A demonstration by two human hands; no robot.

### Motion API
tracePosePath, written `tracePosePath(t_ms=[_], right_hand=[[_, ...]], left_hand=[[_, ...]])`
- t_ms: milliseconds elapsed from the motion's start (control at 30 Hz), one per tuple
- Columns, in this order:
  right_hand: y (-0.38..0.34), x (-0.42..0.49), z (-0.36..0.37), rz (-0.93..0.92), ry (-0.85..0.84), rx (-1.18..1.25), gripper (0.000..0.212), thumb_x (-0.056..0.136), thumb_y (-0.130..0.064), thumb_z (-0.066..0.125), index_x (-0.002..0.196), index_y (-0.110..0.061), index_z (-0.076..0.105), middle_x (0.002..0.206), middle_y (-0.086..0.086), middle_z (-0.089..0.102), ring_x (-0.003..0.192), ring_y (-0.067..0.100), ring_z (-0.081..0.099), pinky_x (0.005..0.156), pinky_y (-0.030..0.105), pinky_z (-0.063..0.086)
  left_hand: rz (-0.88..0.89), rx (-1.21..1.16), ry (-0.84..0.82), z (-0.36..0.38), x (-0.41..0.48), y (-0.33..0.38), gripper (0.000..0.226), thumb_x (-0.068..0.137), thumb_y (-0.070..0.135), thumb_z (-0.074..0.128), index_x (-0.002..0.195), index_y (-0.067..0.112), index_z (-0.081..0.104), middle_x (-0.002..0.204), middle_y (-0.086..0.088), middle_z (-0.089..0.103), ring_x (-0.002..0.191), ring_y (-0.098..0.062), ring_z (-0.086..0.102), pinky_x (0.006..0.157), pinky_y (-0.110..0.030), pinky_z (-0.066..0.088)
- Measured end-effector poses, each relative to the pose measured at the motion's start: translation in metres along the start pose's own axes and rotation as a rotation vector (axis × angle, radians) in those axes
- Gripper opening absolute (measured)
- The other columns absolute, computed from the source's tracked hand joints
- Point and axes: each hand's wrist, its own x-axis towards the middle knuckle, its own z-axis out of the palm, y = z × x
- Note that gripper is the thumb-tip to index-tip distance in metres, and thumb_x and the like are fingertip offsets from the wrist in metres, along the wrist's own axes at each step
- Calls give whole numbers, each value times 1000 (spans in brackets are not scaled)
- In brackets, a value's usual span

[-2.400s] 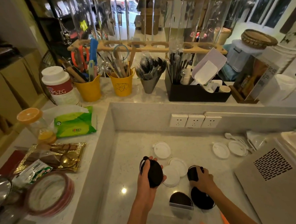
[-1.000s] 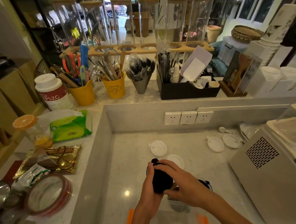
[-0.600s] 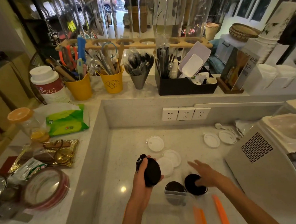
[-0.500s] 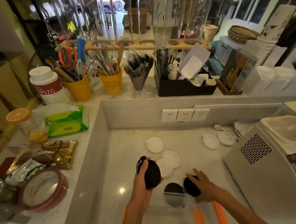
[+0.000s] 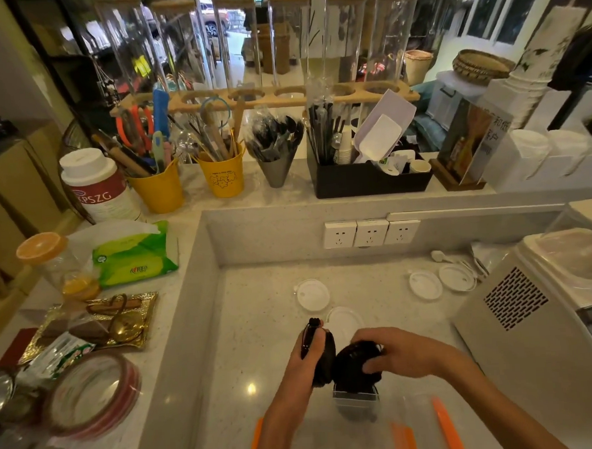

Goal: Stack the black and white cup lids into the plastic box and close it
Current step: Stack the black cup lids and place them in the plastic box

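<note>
My left hand [image 5: 306,357] grips a stack of black lids [image 5: 324,358] held on edge above the counter. My right hand [image 5: 395,351] holds another black lid [image 5: 353,362] pressed up against that stack. Just below them stands a clear plastic box [image 5: 355,401] with orange clips [image 5: 403,440], dark lids showing inside it. White lids lie on the counter: one [image 5: 313,293] further back, one [image 5: 344,319] partly behind my hands, and two [image 5: 425,284] [image 5: 457,277] at the right.
A grey machine with a vent [image 5: 514,302] stands at the right. A raised ledge holds yellow buckets [image 5: 221,175], a black organiser [image 5: 371,177], a wet-wipe pack [image 5: 135,256] and tape rolls [image 5: 90,389]. Wall sockets [image 5: 370,232] sit behind.
My right hand picked a black lid off the counter beside the box and brought it left to the stack in my left hand. The left hand stayed about where it was.
</note>
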Motion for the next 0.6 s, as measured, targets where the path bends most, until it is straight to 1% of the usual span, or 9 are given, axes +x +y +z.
tracePosePath(t_ms=[67,100,167,233,333,433,500,533,600], right_hand=[[-17,3,-3,-35,46,-81,27,91,-17,64,111,-32,54,104,-16,53,92,0,51,75,10,38],[-22,5,-3,-41,105,-80,28,91,-16,64,114,-29,54,106,-15,51,96,3,50,77,11,40],[-26,5,0,-51,228,-8,37,91,-17,66,123,-29,52,119,-12,50,111,7,49,87,16,47],[-27,6,7,-70,310,44,45,92,-22,67,131,-32,48,132,-11,46,120,6,47,92,20,51],[-29,10,24,-37,387,140,44,93,-32,64,133,-38,46,135,-12,46,114,2,51,91,22,53],[-33,10,37,40,374,402,56,88,-52,62,139,-41,43,131,-14,48,106,2,61,80,21,58],[-36,10,46,37,315,609,57,85,-52,67,137,-45,44,131,-13,52,102,3,67,75,21,60],[-38,11,52,24,326,621,55,85,-49,69,133,-49,45,132,-15,52,102,2,67,74,19,60],[-38,11,63,4,394,594,55,83,-48,72,128,-55,42,131,-19,49,106,-1,61,74,14,56]], left_hand=[[-21,46,-99,1,-3,3,57,71,74,63,121,46,60,126,4,70,114,-16,69,92,-37,59],[-32,26,-124,0,-4,3,60,72,71,67,124,42,61,124,2,72,113,-18,70,91,-40,60],[-39,-59,-145,-3,-6,5,66,72,61,77,129,32,60,125,-6,72,113,-27,71,91,-53,59],[-36,-160,-151,-4,-8,5,67,73,50,81,131,25,60,125,-11,72,114,-33,70,90,-58,58],[-3,-227,-55,1,-10,3,65,79,39,79,137,21,55,128,-14,69,114,-33,69,87,-54,60],[66,-122,96,5,-6,-1,71,84,40,74,147,24,45,134,-10,64,120,-30,64,98,-52,56],[110,-77,129,6,-4,-5,63,92,35,67,150,26,42,134,-9,63,121,-26,62,102,-49,54],[121,-87,124,7,-4,-5,62,92,36,66,149,27,43,134,-9,63,121,-26,62,102,-48,54],[118,-150,94,7,-5,-5,66,83,52,62,144,29,48,133,-8,66,121,-25,64,102,-48,54]])
